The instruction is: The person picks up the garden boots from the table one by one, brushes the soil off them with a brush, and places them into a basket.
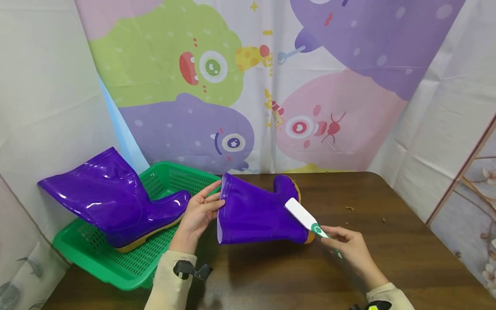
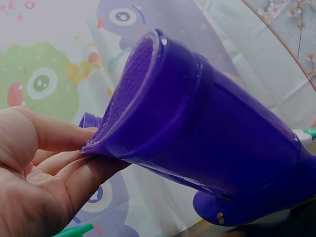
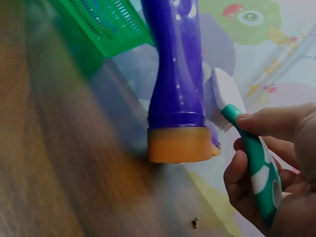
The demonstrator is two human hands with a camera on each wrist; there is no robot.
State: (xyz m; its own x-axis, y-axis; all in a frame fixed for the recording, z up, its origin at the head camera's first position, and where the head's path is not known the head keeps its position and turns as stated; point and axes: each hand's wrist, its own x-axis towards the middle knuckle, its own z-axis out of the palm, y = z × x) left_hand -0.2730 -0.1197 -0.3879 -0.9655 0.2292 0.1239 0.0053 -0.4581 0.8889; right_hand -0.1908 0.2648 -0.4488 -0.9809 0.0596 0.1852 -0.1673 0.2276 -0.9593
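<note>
A purple rubber boot (image 1: 255, 213) with a yellow-orange sole lies tilted on its side above the table. My left hand (image 1: 199, 215) pinches the rim of its shaft between thumb and fingers; the left wrist view shows the rim (image 2: 106, 136) pressed into a fold there. In my right hand (image 1: 350, 249) is a white and green scrub brush (image 3: 254, 163), gripped by its handle. Its bristles (image 3: 217, 116) are against or very near the boot's side by the ankle; contact cannot be told for certain.
At the left, a green plastic basket (image 1: 128, 275) carries a second purple boot (image 1: 112, 198). Small brown bits (image 1: 349, 208) lie scattered on the dark wooden table (image 1: 395, 241). A cartoon-printed curtain (image 1: 267, 86) hangs behind the table.
</note>
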